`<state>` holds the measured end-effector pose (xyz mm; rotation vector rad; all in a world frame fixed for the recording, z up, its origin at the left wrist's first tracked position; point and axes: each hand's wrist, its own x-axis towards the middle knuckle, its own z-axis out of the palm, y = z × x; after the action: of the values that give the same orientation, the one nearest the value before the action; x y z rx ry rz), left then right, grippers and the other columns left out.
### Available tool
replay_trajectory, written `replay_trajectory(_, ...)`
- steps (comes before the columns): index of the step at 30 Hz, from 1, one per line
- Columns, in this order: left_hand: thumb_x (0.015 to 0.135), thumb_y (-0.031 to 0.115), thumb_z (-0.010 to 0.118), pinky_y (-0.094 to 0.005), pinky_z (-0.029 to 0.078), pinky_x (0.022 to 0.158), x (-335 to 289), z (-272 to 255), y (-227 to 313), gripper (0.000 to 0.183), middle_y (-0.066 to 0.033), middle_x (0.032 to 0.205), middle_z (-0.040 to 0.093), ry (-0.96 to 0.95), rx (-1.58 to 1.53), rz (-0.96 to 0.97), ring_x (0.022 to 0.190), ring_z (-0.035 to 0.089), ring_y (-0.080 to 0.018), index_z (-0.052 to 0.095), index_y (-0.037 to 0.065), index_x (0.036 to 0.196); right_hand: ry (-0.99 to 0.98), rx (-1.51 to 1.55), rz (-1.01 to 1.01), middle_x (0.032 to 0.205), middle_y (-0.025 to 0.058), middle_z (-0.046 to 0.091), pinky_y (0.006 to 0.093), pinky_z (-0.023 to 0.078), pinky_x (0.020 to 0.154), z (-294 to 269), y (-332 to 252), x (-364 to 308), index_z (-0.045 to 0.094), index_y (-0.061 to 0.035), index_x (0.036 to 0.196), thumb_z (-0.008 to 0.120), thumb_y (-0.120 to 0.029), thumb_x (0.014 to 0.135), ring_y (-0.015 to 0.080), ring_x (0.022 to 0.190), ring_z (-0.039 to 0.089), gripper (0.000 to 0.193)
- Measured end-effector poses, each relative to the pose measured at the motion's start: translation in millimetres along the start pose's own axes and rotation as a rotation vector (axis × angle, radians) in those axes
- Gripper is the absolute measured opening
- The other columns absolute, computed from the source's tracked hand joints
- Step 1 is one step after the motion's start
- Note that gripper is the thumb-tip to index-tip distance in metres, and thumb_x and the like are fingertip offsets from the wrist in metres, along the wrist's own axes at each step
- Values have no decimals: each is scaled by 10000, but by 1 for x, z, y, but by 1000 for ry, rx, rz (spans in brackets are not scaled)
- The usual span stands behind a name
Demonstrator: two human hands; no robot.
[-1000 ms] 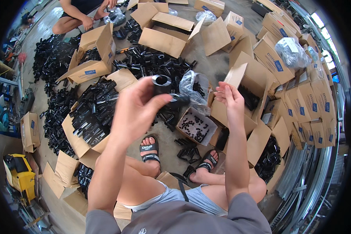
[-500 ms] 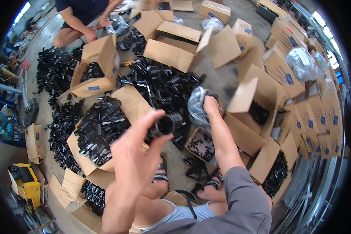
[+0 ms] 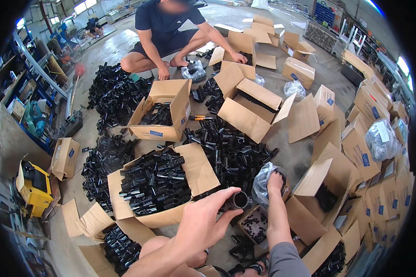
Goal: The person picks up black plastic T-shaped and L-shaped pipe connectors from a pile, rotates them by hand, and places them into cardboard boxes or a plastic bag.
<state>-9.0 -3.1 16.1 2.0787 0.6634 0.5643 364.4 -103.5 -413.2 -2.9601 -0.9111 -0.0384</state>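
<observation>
My left hand pinches a short black tube fitting between thumb and fingers, its round open end facing up toward me. To the right, my right hand reaches into the mouth of a clear plastic bag; its fingers are hidden there. Just below the bag sits a small open box with little dark pieces scattered inside. Left of my left hand, an open carton is heaped with black tube fittings. More loose black fittings lie piled on the floor beyond my hands.
Across the piles a person squats, one hand at an open carton. Another carton stands left of centre. Stacked boxes line the right side. A yellow machine stands at the left, with shelving behind it.
My view has tilted up, bringing the other person and the far workshop into sight. My left hand still pinches the fitting, and my right hand remains at the bag.
</observation>
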Motion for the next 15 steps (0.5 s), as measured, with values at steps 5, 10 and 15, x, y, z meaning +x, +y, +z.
replay_trajectory(5,850,18,793,-286,563,801,-1,0,-10,428,-102,960,757,90,-146,-85,881,711,-115,667,24,1258,120,291,101,1085,226,679,492,540,905,-94,-38,-21,637,-6,1181,544,-86,943,410,1025,661,267)
replay_trajectory(10,989,138,684,-278,526,949,8,8,-15,347,-72,1179,710,53,-861,-274,1081,658,-122,624,-7,1299,246,1089,237,1024,138,721,365,548,784,-162,-18,-73,593,-93,1351,543,-98,1007,254,856,691,348)
replay_trajectory(15,1021,242,660,-281,556,838,2,5,-17,250,-32,1102,734,92,-1132,-438,944,694,-114,686,56,1185,-71,1897,322,1012,37,646,231,494,661,-284,-94,-185,542,-146,1427,514,-91,1054,103,812,601,378)
